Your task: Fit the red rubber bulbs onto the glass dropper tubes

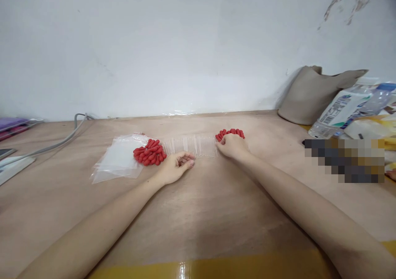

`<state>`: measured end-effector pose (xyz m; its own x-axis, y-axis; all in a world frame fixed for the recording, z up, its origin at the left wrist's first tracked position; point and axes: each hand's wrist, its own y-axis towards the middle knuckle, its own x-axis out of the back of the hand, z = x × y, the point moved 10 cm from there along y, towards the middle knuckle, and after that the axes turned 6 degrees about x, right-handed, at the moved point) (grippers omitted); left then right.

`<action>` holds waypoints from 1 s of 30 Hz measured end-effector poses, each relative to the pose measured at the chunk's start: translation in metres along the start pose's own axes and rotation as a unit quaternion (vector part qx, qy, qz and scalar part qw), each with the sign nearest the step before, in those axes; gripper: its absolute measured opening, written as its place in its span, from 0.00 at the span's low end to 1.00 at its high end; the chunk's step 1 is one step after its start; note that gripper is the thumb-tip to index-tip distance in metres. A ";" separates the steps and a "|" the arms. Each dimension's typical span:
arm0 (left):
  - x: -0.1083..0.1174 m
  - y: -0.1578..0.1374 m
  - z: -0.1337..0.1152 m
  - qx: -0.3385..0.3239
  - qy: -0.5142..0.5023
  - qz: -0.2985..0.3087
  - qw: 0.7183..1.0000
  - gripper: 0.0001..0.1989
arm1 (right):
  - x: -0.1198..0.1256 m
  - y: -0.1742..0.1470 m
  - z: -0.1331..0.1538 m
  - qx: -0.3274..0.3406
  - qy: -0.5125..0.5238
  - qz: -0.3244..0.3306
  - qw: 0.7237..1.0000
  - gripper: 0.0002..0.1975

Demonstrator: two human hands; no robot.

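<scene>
A row of thin clear plastic strips or tubes lies side by side across the table. At its right end my right hand is closed in a pinch, and whatever is between the fingertips is too small to make out. Just behind that hand sits a group of red, rounded-tip pieces, partly hidden by it. My left hand rests at the near side of the row, its fingers loosely curled and apart, holding nothing visible. Beside its wrist is a second heap of red pieces.
Clear zip bags lie overlapped left of the red heap. A grey cable runs along the left. To the right stand a grey-beige container and plastic bottles. A white wall closes off the table's back edge.
</scene>
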<state>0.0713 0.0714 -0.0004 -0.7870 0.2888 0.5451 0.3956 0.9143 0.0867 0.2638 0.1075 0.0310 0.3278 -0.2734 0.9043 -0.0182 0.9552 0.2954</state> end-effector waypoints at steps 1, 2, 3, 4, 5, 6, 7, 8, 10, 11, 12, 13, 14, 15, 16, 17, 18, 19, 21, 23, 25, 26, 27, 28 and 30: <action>0.000 0.000 0.000 -0.001 0.001 0.000 1.000 0.13 | -0.004 0.001 0.003 -0.003 -0.012 0.013 1.000 0.11; 0.000 0.000 0.000 -0.004 0.001 -0.001 1.000 0.13 | -0.006 0.003 0.006 -0.005 -0.026 0.022 0.999 0.10; 0.000 0.000 0.000 -0.006 0.000 -0.002 1.000 0.13 | -0.009 0.006 0.008 -0.008 -0.039 0.030 0.999 0.09; 0.000 0.000 0.000 -0.008 0.000 -0.002 1.000 0.13 | -0.012 0.008 0.009 -0.011 -0.050 0.038 0.998 0.08; 0.000 0.001 0.001 -0.009 0.000 -0.002 1.000 0.14 | -0.015 0.011 0.010 -0.015 -0.057 0.048 0.997 0.07; 0.000 0.001 0.001 -0.010 0.001 -0.002 1.000 0.14 | -0.019 0.013 0.010 -0.019 -0.061 0.059 0.996 0.06; 0.000 0.001 0.001 -0.010 0.002 -0.002 1.000 0.14 | -0.022 0.016 0.010 -0.024 -0.062 0.072 0.995 0.06; 0.000 0.001 0.002 -0.010 0.004 -0.001 1.000 0.14 | -0.026 0.017 0.010 -0.028 -0.062 0.084 0.994 0.05; 0.000 0.001 0.001 -0.009 0.008 0.000 1.000 0.14 | -0.031 0.019 0.011 -0.033 -0.061 0.104 0.992 0.05; 0.000 0.001 0.001 -0.009 0.010 0.000 1.000 0.13 | -0.032 0.018 0.012 -0.034 -0.060 0.111 0.991 0.05; -0.001 0.000 0.001 -0.010 0.010 0.000 1.000 0.13 | -0.033 0.017 0.013 -0.034 -0.060 0.115 0.991 0.06; -0.001 0.000 0.000 -0.010 0.009 0.001 1.000 0.13 | -0.032 0.015 0.014 -0.034 -0.060 0.116 0.991 0.07; -0.002 -0.001 -0.001 -0.011 0.008 0.000 1.000 0.13 | -0.030 0.013 0.015 -0.033 -0.059 0.115 0.991 0.09; -0.002 -0.001 -0.003 -0.014 0.011 -0.004 1.000 0.13 | -0.026 0.009 0.017 -0.030 -0.060 0.109 0.992 0.10; 0.000 -0.002 -0.007 -0.020 0.021 -0.014 0.999 0.13 | -0.021 0.005 0.020 -0.021 -0.062 0.096 0.993 0.11; 0.003 -0.003 -0.011 -0.030 0.037 -0.032 0.998 0.12 | -0.015 0.000 0.023 -0.005 -0.065 0.079 0.995 0.12; 0.009 -0.004 -0.017 -0.042 0.060 -0.056 0.996 0.12 | -0.009 -0.005 0.028 0.021 -0.069 0.057 0.996 0.12; 0.018 -0.005 -0.025 -0.057 0.088 -0.086 0.991 0.12 | -0.003 -0.011 0.034 0.056 -0.071 0.034 0.995 0.12; 0.039 -0.007 -0.039 -0.081 0.144 -0.146 0.975 0.14 | 0.002 -0.026 0.047 0.136 -0.062 0.000 0.989 0.11; 0.064 -0.006 -0.050 -0.091 0.204 -0.189 0.956 0.15 | 0.001 -0.042 0.053 0.204 -0.030 -0.024 0.978 0.10; 0.085 -0.001 -0.054 -0.101 0.263 -0.193 0.940 0.11 | 0.001 -0.055 0.055 0.253 0.014 -0.067 0.965 0.09; 0.096 0.001 -0.054 -0.108 0.295 -0.198 0.929 0.12 | 0.001 -0.060 0.054 0.269 0.035 -0.088 0.959 0.09; 0.106 0.006 -0.051 -0.102 0.325 -0.196 0.920 0.14 | 0.001 -0.064 0.052 0.279 0.056 -0.107 0.953 0.09; 0.117 0.012 -0.044 -0.083 0.353 -0.195 0.911 0.16 | 0.000 -0.065 0.051 0.286 0.072 -0.118 0.948 0.10; 0.131 0.027 -0.023 -0.030 0.428 -0.160 0.889 0.16 | -0.004 -0.066 0.050 0.294 0.093 -0.123 0.943 0.11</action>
<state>-0.0099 0.1268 0.0925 -0.2245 -0.3282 0.9176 0.2611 0.8869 0.3811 0.2169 0.0403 0.0235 0.5497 -0.4008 0.7329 -0.4237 0.6224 0.6581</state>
